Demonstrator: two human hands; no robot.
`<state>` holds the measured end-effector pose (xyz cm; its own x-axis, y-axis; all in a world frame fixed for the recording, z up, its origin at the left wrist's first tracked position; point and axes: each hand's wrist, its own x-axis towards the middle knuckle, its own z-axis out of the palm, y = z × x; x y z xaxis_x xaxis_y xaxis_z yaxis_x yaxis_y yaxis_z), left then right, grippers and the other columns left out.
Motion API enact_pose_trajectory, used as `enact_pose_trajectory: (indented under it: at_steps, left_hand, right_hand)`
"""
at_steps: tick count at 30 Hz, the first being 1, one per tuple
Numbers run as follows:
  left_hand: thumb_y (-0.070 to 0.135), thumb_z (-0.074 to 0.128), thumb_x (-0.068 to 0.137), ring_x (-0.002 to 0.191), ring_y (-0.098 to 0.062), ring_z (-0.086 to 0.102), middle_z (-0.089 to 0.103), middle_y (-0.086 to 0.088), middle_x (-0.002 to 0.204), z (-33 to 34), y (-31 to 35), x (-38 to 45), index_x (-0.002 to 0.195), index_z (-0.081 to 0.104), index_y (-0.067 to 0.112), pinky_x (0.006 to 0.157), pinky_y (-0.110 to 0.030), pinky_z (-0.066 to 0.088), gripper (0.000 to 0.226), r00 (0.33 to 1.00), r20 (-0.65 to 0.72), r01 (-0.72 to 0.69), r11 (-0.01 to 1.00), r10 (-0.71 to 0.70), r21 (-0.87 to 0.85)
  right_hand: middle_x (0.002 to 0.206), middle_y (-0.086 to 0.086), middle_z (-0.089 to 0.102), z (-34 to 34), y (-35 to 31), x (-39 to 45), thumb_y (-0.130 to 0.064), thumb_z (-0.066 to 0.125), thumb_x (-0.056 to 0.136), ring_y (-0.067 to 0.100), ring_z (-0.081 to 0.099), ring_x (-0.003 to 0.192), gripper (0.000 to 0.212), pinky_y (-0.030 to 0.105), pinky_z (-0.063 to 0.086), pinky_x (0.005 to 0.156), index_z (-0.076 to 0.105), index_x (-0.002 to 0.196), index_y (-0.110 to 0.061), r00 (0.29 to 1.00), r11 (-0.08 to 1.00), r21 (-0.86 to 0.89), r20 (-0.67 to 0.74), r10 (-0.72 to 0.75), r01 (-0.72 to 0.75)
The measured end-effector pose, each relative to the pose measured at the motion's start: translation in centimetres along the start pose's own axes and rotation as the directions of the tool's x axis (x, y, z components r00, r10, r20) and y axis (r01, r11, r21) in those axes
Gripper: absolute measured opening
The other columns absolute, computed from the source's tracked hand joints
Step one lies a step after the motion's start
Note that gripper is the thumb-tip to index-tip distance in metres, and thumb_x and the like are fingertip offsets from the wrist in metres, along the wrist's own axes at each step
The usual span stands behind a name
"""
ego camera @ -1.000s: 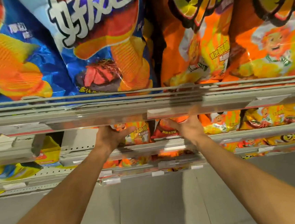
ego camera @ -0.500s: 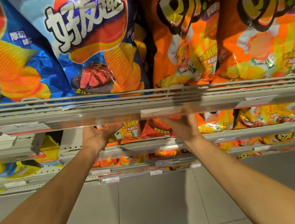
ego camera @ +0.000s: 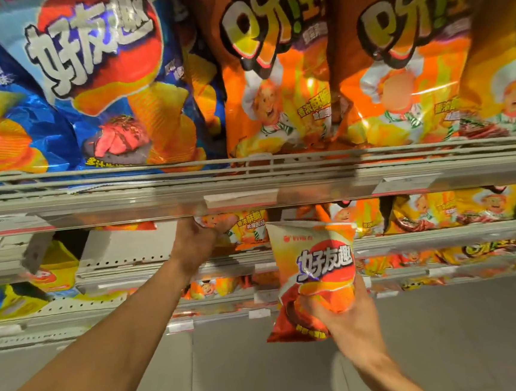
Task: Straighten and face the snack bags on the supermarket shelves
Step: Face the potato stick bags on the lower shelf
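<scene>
Currently: right hand (ego camera: 343,315) grips one small orange chip bag (ego camera: 315,276) by its lower half, label facing out, held clear of the shelf, likely a stray among the other brand. Left hand (ego camera: 197,246) reaches under the shelf rail (ego camera: 250,193), fingers curled on a bag in the row (ego camera: 247,230), probably steadying it. That rail hides the bag tops; larger bags (ego camera: 274,78) stand above.

A pale tiled floor (ego camera: 450,343) is stretching out below the shelving. White price labels (ego camera: 240,197) are sitting in the clear strip along the shelf edge, and smaller white tags (ego camera: 259,313) are hanging from the lower rails.
</scene>
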<state>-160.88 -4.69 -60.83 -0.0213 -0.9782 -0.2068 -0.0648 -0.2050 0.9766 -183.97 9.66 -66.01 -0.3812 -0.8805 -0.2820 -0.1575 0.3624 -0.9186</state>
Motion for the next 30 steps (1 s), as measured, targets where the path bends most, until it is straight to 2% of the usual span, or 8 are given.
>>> enact_pose_trajectory:
  at_steps: [4, 8, 14, 17, 21, 24, 27, 30]
  left_hand:
    - [0.015, 0.078, 0.083, 0.086, -0.012, 0.073, 0.074, -0.001, 0.106, 4.1, -0.8, 0.3, 0.12, 0.065, 0.012, 0.064, -0.016, 0.055, 0.04, 0.998, -0.017, -0.052, 0.998, 0.053, 0.032]
    - [0.017, 0.081, 0.081, 0.084, -0.009, 0.071, 0.072, -0.006, 0.085, 7.3, -2.1, 1.6, 0.102, 0.066, 0.014, 0.063, -0.006, 0.049, 0.026, 1.0, -0.017, 0.01, 0.998, -0.009, 0.059]
    - [0.025, 0.079, 0.082, 0.1, -0.031, 0.07, 0.073, -0.013, 0.108, 8.0, -3.2, 2.6, 0.12, 0.063, 0.008, 0.092, -0.049, 0.056, 0.044, 0.999, 0.014, 0.029, 0.995, -0.031, 0.093]
    - [0.026, 0.079, 0.083, 0.103, -0.031, 0.067, 0.07, -0.015, 0.112, 7.9, -3.5, 3.1, 0.125, 0.056, 0.004, 0.097, -0.05, 0.053, 0.053, 0.998, 0.053, 0.023, 0.989, -0.031, 0.149]
    - [0.009, 0.076, 0.085, 0.084, -0.02, 0.064, 0.065, 0.004, 0.083, 7.3, -4.0, 3.4, 0.101, 0.06, 0.017, 0.089, -0.038, 0.056, 0.023, 0.988, 0.151, -0.058, 0.963, 0.018, 0.262]
    - [-0.006, 0.069, 0.086, 0.106, -0.03, 0.062, 0.063, -0.009, 0.113, 6.0, -4.2, 2.9, 0.127, 0.05, 0.012, 0.098, -0.042, 0.052, 0.047, 0.975, 0.217, -0.005, 0.972, -0.047, 0.233]
    - [0.011, 0.067, 0.09, 0.112, -0.028, 0.063, 0.066, -0.009, 0.124, 3.4, -4.6, 1.2, 0.139, 0.047, 0.014, 0.099, -0.047, 0.05, 0.053, 0.981, 0.191, -0.124, 0.873, 0.036, 0.471]
    - [0.034, 0.044, 0.1, 0.105, -0.032, 0.062, 0.067, -0.009, 0.113, -0.8, -5.5, -1.3, 0.122, 0.061, 0.011, 0.091, -0.045, 0.049, 0.036, 0.94, 0.171, -0.316, 0.557, 0.296, 0.768]
  right_hand:
    - [0.092, -0.017, 0.076, -2.6, 3.0, -0.8, -0.039, 0.099, 0.052, 0.002, 0.071, 0.084, 0.077, 0.028, 0.055, 0.08, 0.057, 0.117, -0.038, 0.995, 0.998, -0.034, -0.085, 0.048, -0.051]
    - [0.104, -0.007, 0.075, -3.6, 5.0, -0.6, -0.031, 0.1, 0.051, 0.018, 0.071, 0.098, 0.099, 0.039, 0.053, 0.094, 0.052, 0.137, -0.031, 0.986, 0.997, -0.051, -0.158, 0.043, -0.052]
    - [0.113, -0.008, 0.071, -3.8, 5.3, -0.4, -0.058, 0.089, 0.028, 0.025, 0.065, 0.109, 0.111, 0.041, 0.049, 0.102, 0.049, 0.132, -0.048, 0.985, 0.995, -0.091, -0.169, 0.035, -0.051]
    - [0.109, -0.021, 0.069, -3.4, 5.0, -0.2, -0.068, 0.088, 0.018, 0.018, 0.063, 0.105, 0.11, 0.041, 0.049, 0.102, 0.045, 0.119, -0.065, 0.99, 0.991, -0.1, -0.122, 0.074, -0.086]
    - [0.093, -0.034, 0.067, -2.2, 4.6, -0.3, -0.088, 0.078, 0.009, -0.002, 0.06, 0.09, 0.107, 0.033, 0.054, 0.088, 0.047, 0.108, -0.062, 0.994, 0.992, -0.121, -0.11, 0.007, -0.02]
    - [0.086, -0.041, 0.066, -0.7, 3.5, -0.5, -0.087, 0.078, 0.008, -0.012, 0.06, 0.081, 0.106, 0.025, 0.054, 0.083, 0.048, 0.106, -0.058, 0.995, 0.995, -0.099, -0.1, -0.023, 0.013]
    - [0.086, -0.032, 0.069, 1.1, 2.3, -1.6, -0.065, 0.093, 0.032, -0.012, 0.062, 0.082, 0.095, 0.019, 0.053, 0.074, 0.049, 0.114, -0.048, 0.987, 0.979, -0.152, -0.055, -0.149, 0.139]
    - [0.101, -0.02, 0.071, 3.5, 0.8, -2.5, -0.054, 0.096, 0.044, -0.002, 0.067, 0.09, 0.096, 0.015, 0.054, 0.072, 0.052, 0.127, -0.037, 0.982, 0.97, -0.155, 0.01, -0.188, 0.187]
